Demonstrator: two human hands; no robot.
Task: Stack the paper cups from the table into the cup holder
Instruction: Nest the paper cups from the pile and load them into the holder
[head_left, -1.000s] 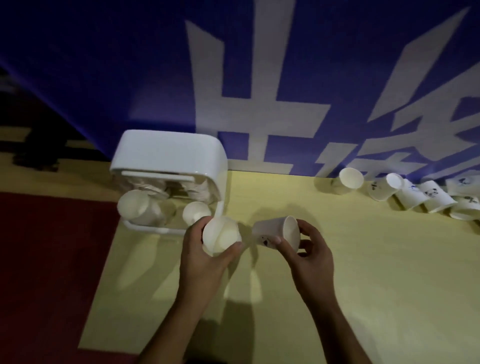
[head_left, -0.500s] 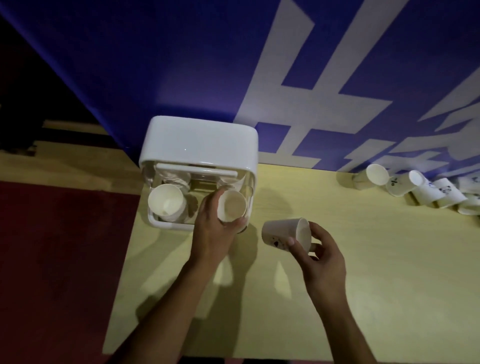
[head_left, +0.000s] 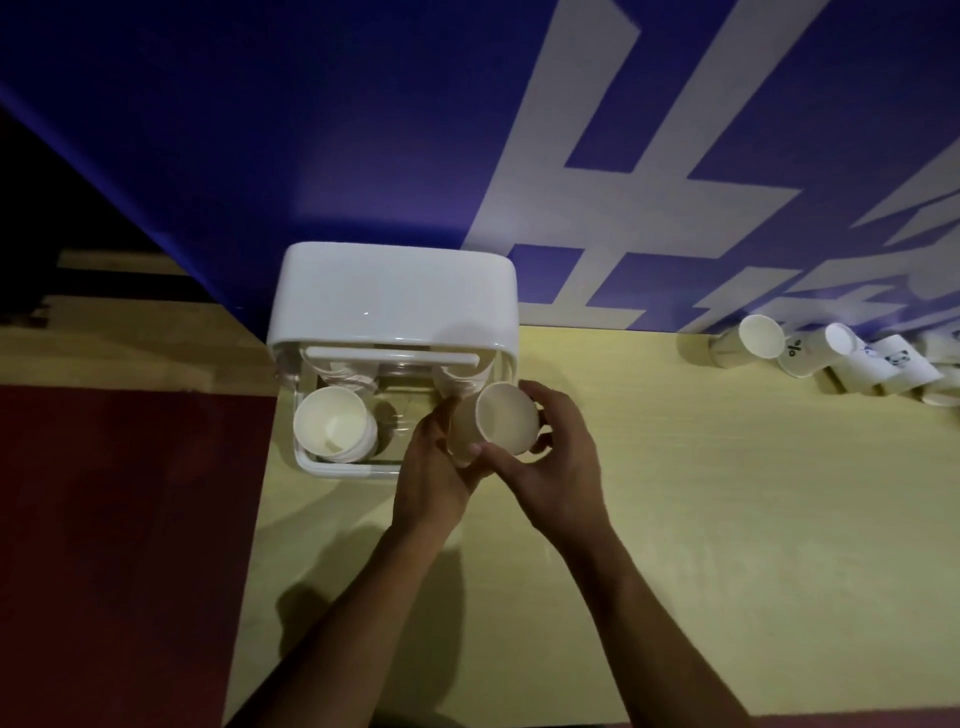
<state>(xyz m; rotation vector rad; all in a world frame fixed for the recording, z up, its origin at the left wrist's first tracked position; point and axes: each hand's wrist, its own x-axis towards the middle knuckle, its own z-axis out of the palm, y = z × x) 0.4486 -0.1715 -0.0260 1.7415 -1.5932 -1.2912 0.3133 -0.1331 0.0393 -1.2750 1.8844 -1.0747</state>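
A white cup holder (head_left: 397, 306) with a clear front stands at the table's back left corner. Its left slot holds a stack of paper cups (head_left: 332, 426), mouths toward me. My right hand (head_left: 550, 462) grips a white paper cup (head_left: 504, 423) at the holder's right slot, its mouth facing me. My left hand (head_left: 431, 467) holds the cups in the right slot from below and the left, its fingers curled around them and partly hidden behind the cup.
Several loose paper cups (head_left: 831, 358) lie on their sides in a row at the back right of the yellow table (head_left: 727, 519), against the blue wall (head_left: 311, 130). A dark red floor (head_left: 130, 545) lies beyond the table's left edge.
My right hand has carried its cup left to the holder's right slot, beside my left hand. My left hand has stayed at that slot. The camera has tilted closer.
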